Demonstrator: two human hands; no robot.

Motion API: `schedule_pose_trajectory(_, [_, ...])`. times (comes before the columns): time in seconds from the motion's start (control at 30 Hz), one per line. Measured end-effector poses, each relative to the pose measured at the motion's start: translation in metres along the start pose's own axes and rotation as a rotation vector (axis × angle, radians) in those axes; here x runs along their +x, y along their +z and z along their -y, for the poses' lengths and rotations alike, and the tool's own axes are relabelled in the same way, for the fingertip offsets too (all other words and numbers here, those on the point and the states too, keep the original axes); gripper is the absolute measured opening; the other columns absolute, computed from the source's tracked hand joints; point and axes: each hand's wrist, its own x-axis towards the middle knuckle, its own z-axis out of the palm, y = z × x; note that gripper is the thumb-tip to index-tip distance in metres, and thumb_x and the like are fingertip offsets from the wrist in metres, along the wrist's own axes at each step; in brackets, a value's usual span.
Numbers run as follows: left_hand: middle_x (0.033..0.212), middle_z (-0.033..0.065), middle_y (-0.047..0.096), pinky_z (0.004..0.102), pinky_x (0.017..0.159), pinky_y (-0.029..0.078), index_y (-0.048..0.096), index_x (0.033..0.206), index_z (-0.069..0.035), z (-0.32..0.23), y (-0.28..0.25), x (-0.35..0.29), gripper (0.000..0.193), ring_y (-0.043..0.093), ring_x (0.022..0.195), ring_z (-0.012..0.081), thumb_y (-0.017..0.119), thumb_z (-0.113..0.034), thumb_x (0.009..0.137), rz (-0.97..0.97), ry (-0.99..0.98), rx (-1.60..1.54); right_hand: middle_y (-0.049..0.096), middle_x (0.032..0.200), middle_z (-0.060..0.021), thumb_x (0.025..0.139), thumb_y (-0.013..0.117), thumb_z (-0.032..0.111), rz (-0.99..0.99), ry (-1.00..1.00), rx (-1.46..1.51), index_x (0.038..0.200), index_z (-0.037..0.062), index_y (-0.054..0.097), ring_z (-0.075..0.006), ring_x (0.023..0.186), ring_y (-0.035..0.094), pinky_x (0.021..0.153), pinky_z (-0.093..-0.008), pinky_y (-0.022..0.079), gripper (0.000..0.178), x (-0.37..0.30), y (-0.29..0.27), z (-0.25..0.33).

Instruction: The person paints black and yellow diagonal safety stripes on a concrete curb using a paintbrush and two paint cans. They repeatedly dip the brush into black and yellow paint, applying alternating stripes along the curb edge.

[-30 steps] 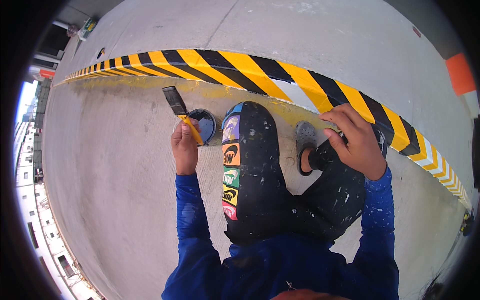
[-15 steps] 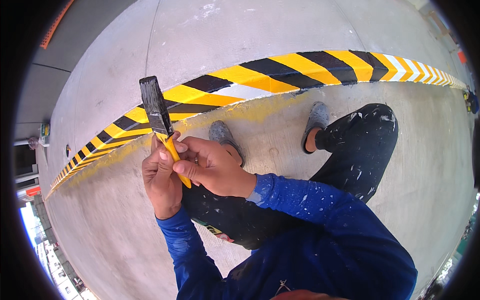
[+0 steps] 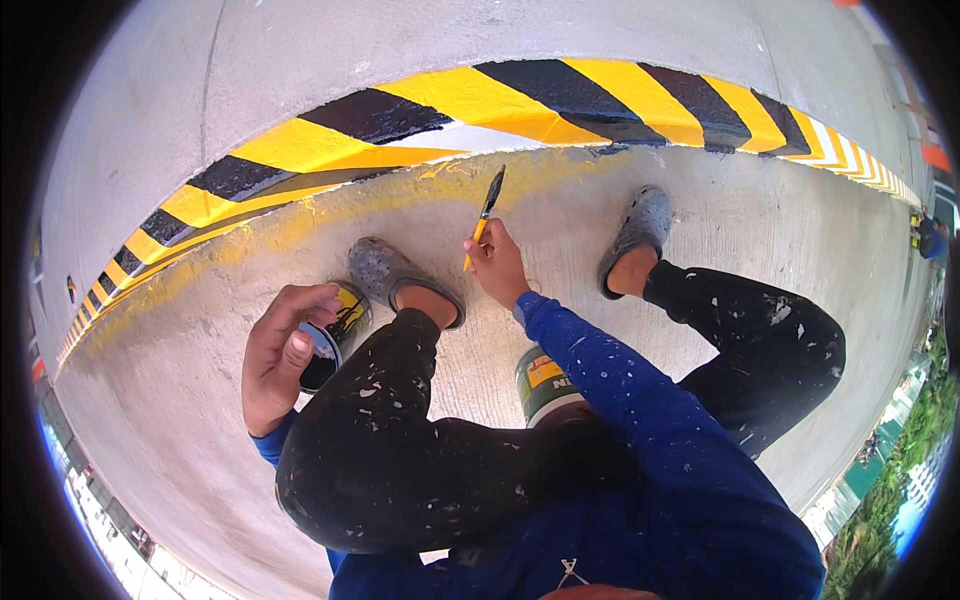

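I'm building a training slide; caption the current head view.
Right hand holds a paintbrush near a striped curb, left hand at an open paint can.

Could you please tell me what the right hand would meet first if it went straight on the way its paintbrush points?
With the paintbrush leading, the right hand would probably meet the striped curb first, around its white patch, though the hand's height above the concrete is unclear.
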Motion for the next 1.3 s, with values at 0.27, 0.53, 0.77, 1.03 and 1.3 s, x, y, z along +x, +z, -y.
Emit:
schedule_pose_trajectory(0.27, [0.113, 0.0092, 0.068, 0.0329, 0.097, 0.048, 0.067, 0.128, 0.002, 0.192, 0.077, 0.025, 0.04, 0.062, 0.104, 0.0187, 0.054, -0.033, 0.112, 0.065, -0.493, -0.343, 0.066, 0.091, -0.0039, 0.105, 0.069, 0.02, -0.073, -0.114, -0.179, 0.113, 0.0036, 0.052, -0.0079, 0.073, 0.061, 0.062, -0.0274, 0.053, 0.025, 0.047, 0.01, -0.061])
schedule_pose_trajectory(0.53, [0.117, 0.0086, 0.067, 0.0315, 0.106, 0.041, 0.066, 0.13, 0.0, 0.223, 0.105, -0.002, 0.04, 0.058, 0.114, 0.0171, 0.047, -0.031, 0.114, -0.191, -0.558, -0.531, 0.06, 0.087, -0.0039, 0.107, 0.066, 0.024, -0.085, -0.158, -0.109, 0.111, 0.0033, 0.049, -0.0076, 0.063, 0.059, 0.056, -0.0257, 0.053, 0.028, 0.068, 0.019, -0.066])
schedule_pose_trajectory(0.77, [0.12, 0.0083, 0.066, 0.032, 0.11, 0.039, 0.064, 0.131, -0.002, 0.228, 0.116, -0.005, 0.038, 0.057, 0.12, 0.0176, 0.049, -0.032, 0.113, -0.227, -0.583, -0.603, 0.055, 0.085, -0.004, 0.107, 0.066, 0.022, -0.142, -0.175, -0.031, 0.113, 0.0024, 0.048, -0.008, 0.061, 0.057, 0.053, -0.0259, 0.053, 0.028, 0.078, 0.029, -0.059])
schedule_pose_trajectory(1.03, [0.119, 0.0078, 0.065, 0.0317, 0.11, 0.039, 0.064, 0.129, -0.002, 0.227, 0.112, -0.004, 0.035, 0.057, 0.121, 0.0179, 0.05, -0.03, 0.113, -0.205, -0.59, -0.574, 0.056, 0.085, -0.0044, 0.107, 0.065, 0.021, -0.189, -0.198, -0.019, 0.114, 0.002, 0.049, -0.0082, 0.059, 0.055, 0.051, -0.0261, 0.051, 0.026, 0.092, 0.03, -0.061])
schedule_pose_trajectory(1.3, [0.116, 0.0077, 0.065, 0.0308, 0.108, 0.039, 0.064, 0.129, -0.002, 0.224, 0.113, -0.002, 0.035, 0.057, 0.119, 0.0172, 0.052, -0.029, 0.112, -0.228, -0.589, -0.566, 0.06, 0.082, -0.0022, 0.107, 0.064, 0.019, -0.178, -0.166, -0.104, 0.112, 0.0009, 0.055, -0.0079, 0.071, 0.053, 0.066, -0.0266, 0.047, 0.02, 0.101, 0.039, -0.052])
